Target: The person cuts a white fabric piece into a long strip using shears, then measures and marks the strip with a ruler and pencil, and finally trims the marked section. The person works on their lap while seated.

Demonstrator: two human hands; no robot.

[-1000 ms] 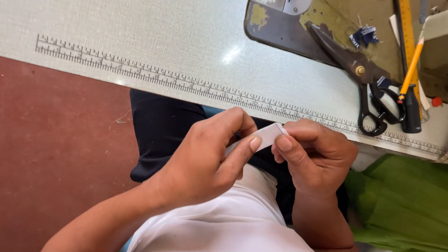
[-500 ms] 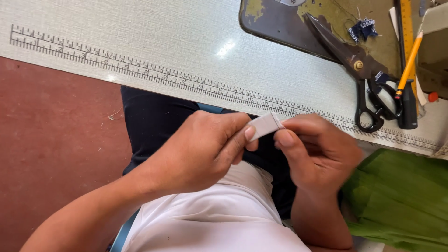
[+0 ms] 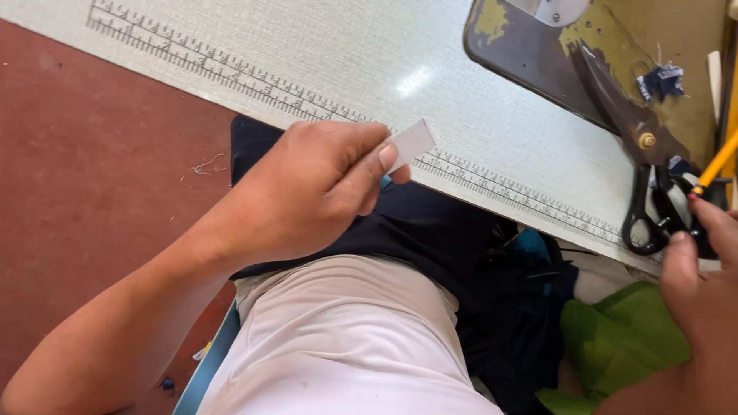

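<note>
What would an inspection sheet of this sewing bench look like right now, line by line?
Surface: pale textured table with a printed ruler strip along its edge.
Job's things: small white strip pinched in the left hand.
Clutter: dark scissors, yellow pencil, blue scraps.
Grippers: left hand closed on the strip; right hand at the pencil tip, grip unclear.
Cables: nothing seen.
Surroundings: red floor, dark cloth, green cloth.

Green cloth (image 3: 615,338) below a pale worktable (image 3: 323,46) with printed ruler (image 3: 254,81).
</note>
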